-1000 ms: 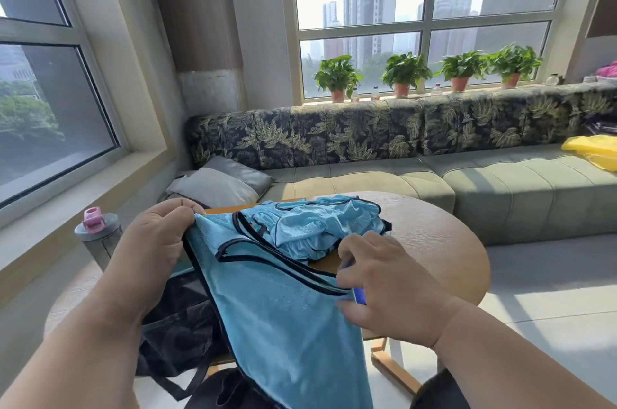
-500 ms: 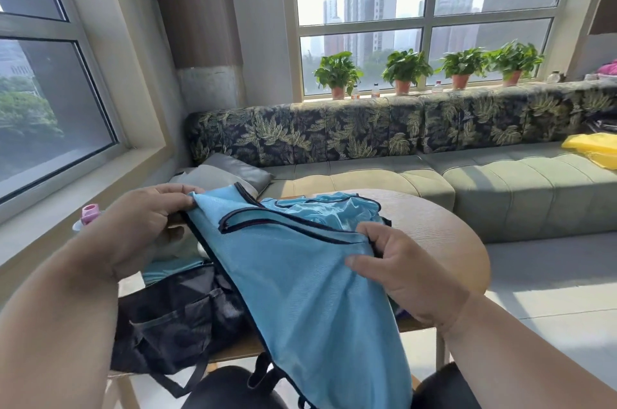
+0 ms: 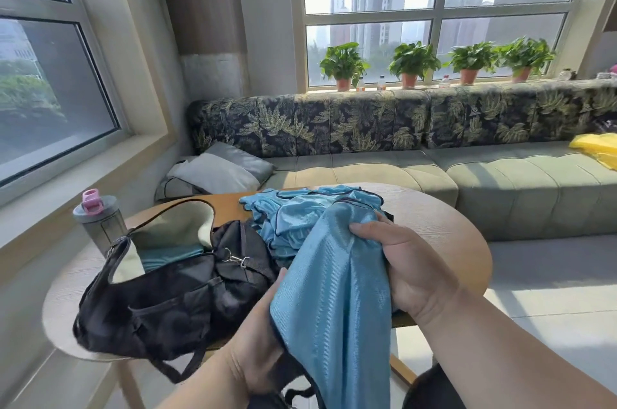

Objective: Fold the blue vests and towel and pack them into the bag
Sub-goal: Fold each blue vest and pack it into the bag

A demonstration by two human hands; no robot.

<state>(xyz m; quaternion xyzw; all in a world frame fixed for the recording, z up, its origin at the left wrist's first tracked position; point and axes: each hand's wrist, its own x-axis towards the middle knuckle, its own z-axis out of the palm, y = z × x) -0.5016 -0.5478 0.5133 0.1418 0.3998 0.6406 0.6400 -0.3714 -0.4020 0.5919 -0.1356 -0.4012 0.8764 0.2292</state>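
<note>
A blue vest [image 3: 337,301] hangs doubled over in front of me, above the near edge of the round table [image 3: 444,231]. My right hand [image 3: 404,265] grips its top fold. My left hand [image 3: 263,331] holds its lower left edge, with the fingers hidden behind the cloth. A crumpled pile of blue vests [image 3: 300,215] lies on the table behind it. The black bag [image 3: 167,301] stands open at the left, with folded blue cloth [image 3: 170,258] inside.
A grey bottle with a pink lid [image 3: 98,221] stands at the table's left edge. A green sofa [image 3: 500,181] with a leaf-print back runs behind, bearing grey cushions [image 3: 213,171] and a yellow cloth [image 3: 597,149]. Potted plants [image 3: 410,62] line the windowsill.
The vest, held spread wide at its shoulders, is now folded narrower. My left hand dropped from the upper left corner to the lower edge, uncovering the open bag.
</note>
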